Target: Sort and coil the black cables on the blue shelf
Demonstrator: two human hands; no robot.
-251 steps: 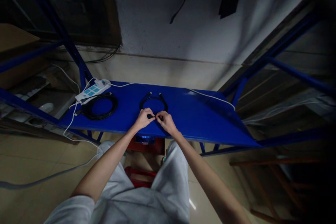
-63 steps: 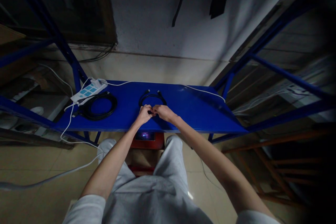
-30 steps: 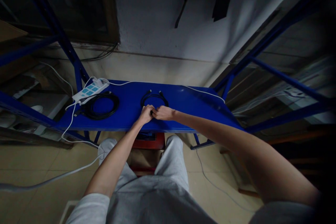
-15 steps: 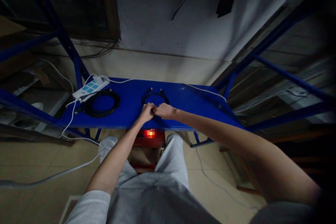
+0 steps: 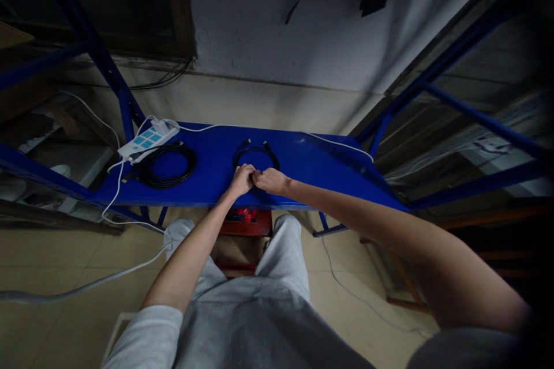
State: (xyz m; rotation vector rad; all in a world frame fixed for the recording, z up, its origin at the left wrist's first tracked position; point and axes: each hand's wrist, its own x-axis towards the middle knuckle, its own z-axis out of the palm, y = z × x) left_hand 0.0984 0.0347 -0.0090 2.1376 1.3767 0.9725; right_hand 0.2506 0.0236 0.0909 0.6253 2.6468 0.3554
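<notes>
A small coil of black cable (image 5: pixel 255 153) lies on the blue shelf board (image 5: pixel 311 176), its two plug ends pointing away from me. My left hand (image 5: pixel 241 180) and my right hand (image 5: pixel 269 180) meet at the near side of this coil. Both are closed, fingers pinched on the cable where the loops come together. The exact spot they grip is hidden under the fingers.
A larger black cable coil (image 5: pixel 167 164) lies to the left, beside a white power strip (image 5: pixel 148 139) with blue sockets. A white cord (image 5: pixel 341 149) runs along the board's back edge. Blue rack uprights (image 5: pixel 125 109) stand at both sides; a red box (image 5: pixel 244 220) sits under the shelf.
Both hands have stayed pinched on the small coil throughout. My right arm has swung out to the right over the last two seconds. The view has tilted slightly.
</notes>
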